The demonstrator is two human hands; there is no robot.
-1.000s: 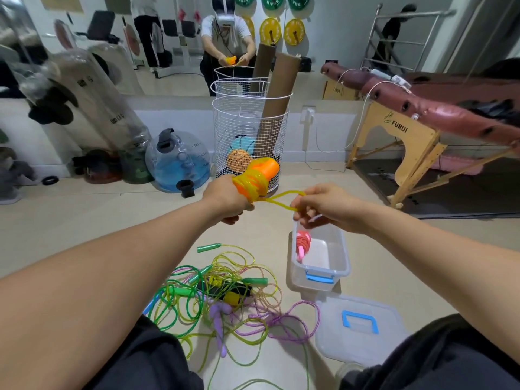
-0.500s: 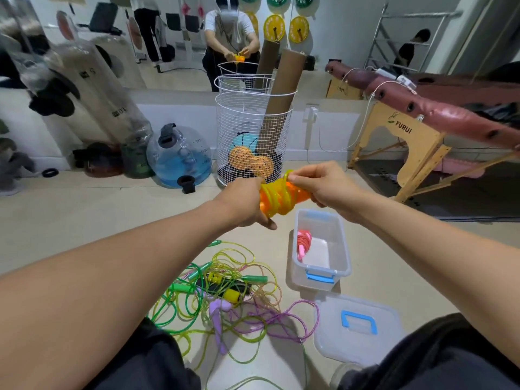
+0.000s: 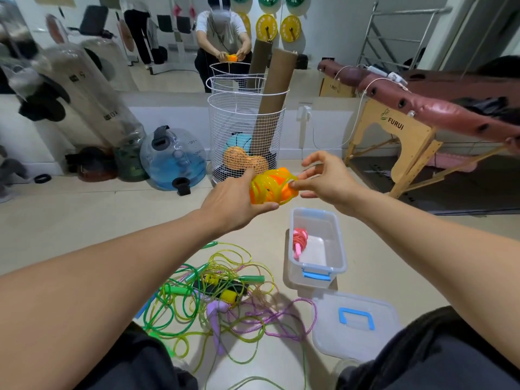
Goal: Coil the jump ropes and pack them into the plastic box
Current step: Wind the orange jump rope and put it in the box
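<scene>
The yellow rope (image 3: 270, 187) is now sitting fully wound around its orange handles (image 3: 285, 192), held up in the air above the floor, just beyond the far end of the plastic box (image 3: 315, 273). A second ago a loose tail of rope was still stretching between the hands; half a second ago the last turns were going on; now no slack is showing. The left hand (image 3: 235, 204) is gripping the bundle from below, fingers curled under it. The right hand (image 3: 327, 181) is pinching the bundle's end between thumb and forefinger, its other fingers lifting away, spread and relaxed. It looks as though the free end is being tucked in, so this rope is probably nearly ready to go into the box.

The plastic box is standing open on the floor, holding one coiled pink rope (image 3: 299, 243) against its left wall; the rest of its bottom is showing bare. Its lid (image 3: 354, 330) is lying just nearer the person. To the left of the box, a tangle of ropes (image 3: 219, 294), green, yellow and purple, is still waiting uncoiled.
</scene>
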